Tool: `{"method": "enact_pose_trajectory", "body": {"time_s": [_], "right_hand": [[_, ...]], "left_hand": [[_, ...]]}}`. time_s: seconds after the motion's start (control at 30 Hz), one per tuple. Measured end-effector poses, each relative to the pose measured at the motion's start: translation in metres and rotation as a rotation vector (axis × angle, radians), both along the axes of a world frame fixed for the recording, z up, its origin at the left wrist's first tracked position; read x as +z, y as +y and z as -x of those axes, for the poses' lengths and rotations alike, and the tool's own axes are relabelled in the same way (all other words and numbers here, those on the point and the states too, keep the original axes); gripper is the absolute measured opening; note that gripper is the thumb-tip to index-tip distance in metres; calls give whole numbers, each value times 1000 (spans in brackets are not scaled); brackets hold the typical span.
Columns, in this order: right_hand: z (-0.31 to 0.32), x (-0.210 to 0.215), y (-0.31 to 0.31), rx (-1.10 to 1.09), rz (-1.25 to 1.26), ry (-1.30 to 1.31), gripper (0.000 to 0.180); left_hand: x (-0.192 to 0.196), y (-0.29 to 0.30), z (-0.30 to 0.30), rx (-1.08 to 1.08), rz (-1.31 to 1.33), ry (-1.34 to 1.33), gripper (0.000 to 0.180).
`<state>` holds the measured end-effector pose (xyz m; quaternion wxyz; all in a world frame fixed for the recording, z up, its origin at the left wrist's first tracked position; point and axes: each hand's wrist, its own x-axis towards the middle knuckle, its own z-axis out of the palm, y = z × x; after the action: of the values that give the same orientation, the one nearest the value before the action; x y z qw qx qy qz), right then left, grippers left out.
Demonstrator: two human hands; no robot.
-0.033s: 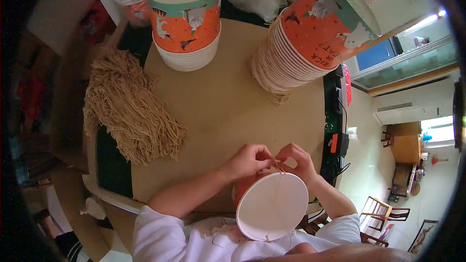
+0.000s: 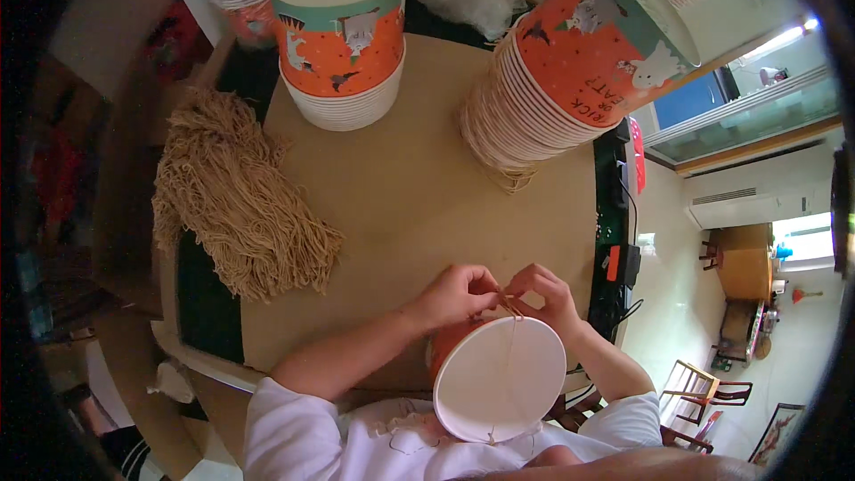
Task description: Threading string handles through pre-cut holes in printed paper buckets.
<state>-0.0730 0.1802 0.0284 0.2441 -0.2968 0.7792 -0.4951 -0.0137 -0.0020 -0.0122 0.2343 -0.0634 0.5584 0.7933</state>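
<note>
Paper bucket point(image 2: 499, 383) looks light and crushable to me; both hands, left hand point(image 2: 454, 296) and right hand point(image 2: 549, 296), pinch its thin string point(image 2: 509, 307) (limp, slippery) at the rim.

Paper bucket point(image 2: 499, 379): orange outside, plain white inside; stacked buckets point(image 2: 343, 36) orange with teal band and white animal figures; cord bundle point(image 2: 236, 196) tan; desk point(image 2: 419, 205) light brown.
</note>
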Motion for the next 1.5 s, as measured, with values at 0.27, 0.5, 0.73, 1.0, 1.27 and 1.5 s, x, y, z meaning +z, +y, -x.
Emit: {"method": "enact_pose_trajectory", "body": {"time_s": [0.27,0.5,0.73,1.0,1.27,1.5], "right_hand": [[1,2,2,170,77,200,18],[-12,21,4,-27,-40,-518,8],[-19,34,-1,-73,-69,-639,9],[-16,32,-13,-189,120,-603,14],[-3,26,-13,-292,145,-607,5],[-4,12,-10,14,90,11,19]], "left_hand": [[-3,-1,-2,-50,-151,-51,6],[8,-8,-2,158,-547,-437,4],[28,-13,-4,181,-739,-452,14],[28,-9,-6,119,-628,-366,31],[24,-11,-6,75,-527,-337,30],[17,-11,-2,62,-505,-340,27]]}}
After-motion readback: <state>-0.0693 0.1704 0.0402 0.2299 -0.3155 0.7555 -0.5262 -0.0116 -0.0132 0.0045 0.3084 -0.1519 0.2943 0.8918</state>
